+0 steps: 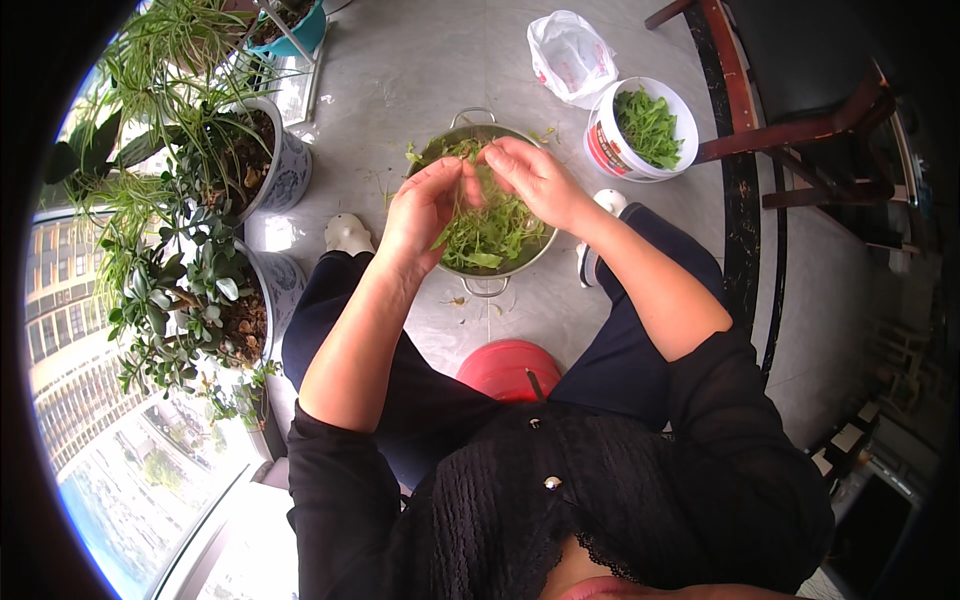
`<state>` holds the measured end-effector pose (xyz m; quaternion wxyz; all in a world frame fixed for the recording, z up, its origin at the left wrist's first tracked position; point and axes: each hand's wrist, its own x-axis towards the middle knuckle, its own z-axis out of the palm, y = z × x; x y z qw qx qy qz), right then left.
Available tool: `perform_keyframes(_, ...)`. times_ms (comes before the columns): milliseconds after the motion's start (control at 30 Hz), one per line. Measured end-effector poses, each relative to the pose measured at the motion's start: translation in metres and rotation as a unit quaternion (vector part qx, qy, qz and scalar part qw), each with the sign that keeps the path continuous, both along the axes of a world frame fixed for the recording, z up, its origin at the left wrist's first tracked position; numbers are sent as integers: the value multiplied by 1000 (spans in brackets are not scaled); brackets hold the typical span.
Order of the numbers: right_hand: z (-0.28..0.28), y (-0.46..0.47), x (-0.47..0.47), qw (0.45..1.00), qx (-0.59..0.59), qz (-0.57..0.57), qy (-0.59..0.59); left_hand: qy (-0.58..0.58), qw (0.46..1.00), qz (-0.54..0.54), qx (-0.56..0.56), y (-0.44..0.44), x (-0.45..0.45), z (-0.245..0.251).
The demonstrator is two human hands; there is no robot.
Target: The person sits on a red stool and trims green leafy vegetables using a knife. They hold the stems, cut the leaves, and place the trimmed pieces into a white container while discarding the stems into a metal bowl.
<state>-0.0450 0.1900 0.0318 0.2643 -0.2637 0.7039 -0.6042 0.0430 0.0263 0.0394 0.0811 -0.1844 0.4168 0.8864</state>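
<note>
A round metal basin with two loop handles stands on the floor before me, holding a loose heap of leafy greens. Both of my hands are raised above it with their fingertips close together. Between thumb and fingers, my left hand pinches a thin sprig of greens, mostly hidden by the fingers. My right hand comes in from the other side, its fingertips pinched at the same sprig; the exact contact is too small to make out.
A white plastic bucket of picked leaves stands to the right, beside an open white plastic bag. Potted plants line the window side at left. A dark wooden chair is at right; a red stool is beneath me. Plant scraps lie around the basin.
</note>
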Motion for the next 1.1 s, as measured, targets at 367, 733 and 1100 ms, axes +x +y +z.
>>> perform_keyframes(367,6,-2,-2,999,-46,1,-19,8,998,-55,-10,2,-2,-7)
perform_keyframes(733,7,3,-7,1000,1,21,1,98,934,-65,-338,7,-3,-13)
perform_keyframes(1100,16,3,2,989,74,-5,128,54,978,-46,-194,5,-1,-8)
